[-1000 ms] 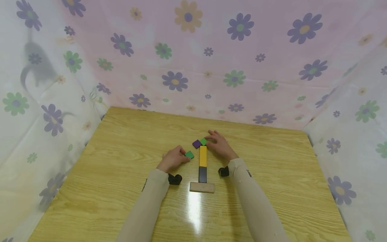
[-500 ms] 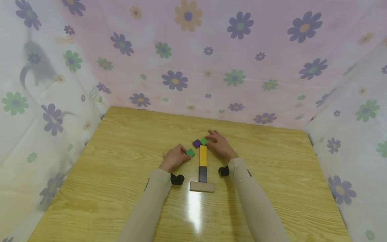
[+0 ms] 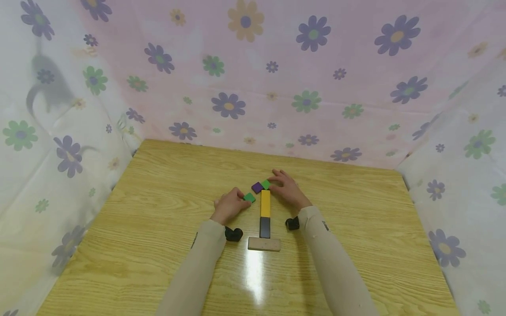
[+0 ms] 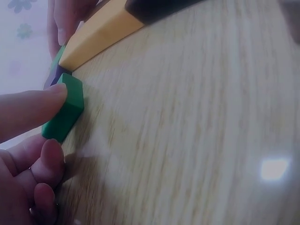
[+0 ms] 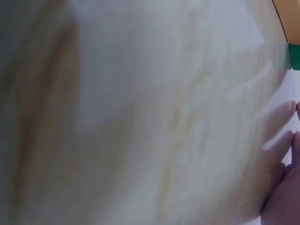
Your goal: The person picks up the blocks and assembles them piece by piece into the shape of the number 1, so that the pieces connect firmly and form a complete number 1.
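Note:
In the head view my left hand (image 3: 230, 205) pinches a dark green square block (image 3: 249, 198) between thumb and fingers. The left wrist view shows the thumb on top of this green block (image 4: 66, 110), tilted close over the table. My right hand (image 3: 287, 189) touches a light green square block (image 3: 266, 184) with its fingertips, its other fingers stretched out beyond. Against that block's left side lies a purple square block (image 3: 257, 188). Below them a yellow bar (image 3: 265, 203), a black block (image 3: 265, 228) and a wide beige block (image 3: 264, 244) form a T-like line.
The blocks lie on a wood-grain table (image 3: 348, 245). Flower-patterned cloth (image 3: 272, 87) hangs behind it and at both sides. A black wrist camera (image 3: 234, 234) sits by the left cuff, another black camera (image 3: 292, 224) by the right.
My left hand has moved slightly right and away from me, bringing the dark green block closer to the purple one. My right hand and the other blocks stay where they were.

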Demonstrator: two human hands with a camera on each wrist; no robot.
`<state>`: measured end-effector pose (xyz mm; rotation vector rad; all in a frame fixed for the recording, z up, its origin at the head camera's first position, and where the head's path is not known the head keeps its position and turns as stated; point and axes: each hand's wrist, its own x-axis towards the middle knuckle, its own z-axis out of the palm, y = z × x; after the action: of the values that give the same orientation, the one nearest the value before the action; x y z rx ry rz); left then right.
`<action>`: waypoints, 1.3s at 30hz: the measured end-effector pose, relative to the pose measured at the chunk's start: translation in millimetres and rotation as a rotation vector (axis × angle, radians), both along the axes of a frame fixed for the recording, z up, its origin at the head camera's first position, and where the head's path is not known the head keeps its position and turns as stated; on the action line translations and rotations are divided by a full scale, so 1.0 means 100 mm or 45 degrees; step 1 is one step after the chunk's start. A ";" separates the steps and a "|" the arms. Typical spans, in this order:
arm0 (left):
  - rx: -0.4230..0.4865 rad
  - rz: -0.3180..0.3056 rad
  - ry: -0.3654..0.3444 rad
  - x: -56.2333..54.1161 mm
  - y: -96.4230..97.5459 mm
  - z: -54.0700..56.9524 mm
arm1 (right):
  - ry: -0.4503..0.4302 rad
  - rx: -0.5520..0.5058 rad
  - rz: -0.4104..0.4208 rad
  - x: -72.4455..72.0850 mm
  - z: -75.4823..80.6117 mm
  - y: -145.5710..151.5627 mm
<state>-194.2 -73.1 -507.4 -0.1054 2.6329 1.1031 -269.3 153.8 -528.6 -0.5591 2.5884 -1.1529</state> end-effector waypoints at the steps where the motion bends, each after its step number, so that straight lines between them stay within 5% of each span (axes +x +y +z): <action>1: -0.003 0.003 0.001 0.00 0.00 0.00 | 0.001 -0.001 0.004 0.00 0.00 0.00; 39: 0.049 0.063 0.014 -0.10 0.07 0.00 | -0.012 0.002 0.018 0.01 0.02 0.01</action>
<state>-204.2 -66.3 -507.3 -0.1576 2.6307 1.1728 -267.9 154.8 -526.3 -0.5691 2.5738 -1.1458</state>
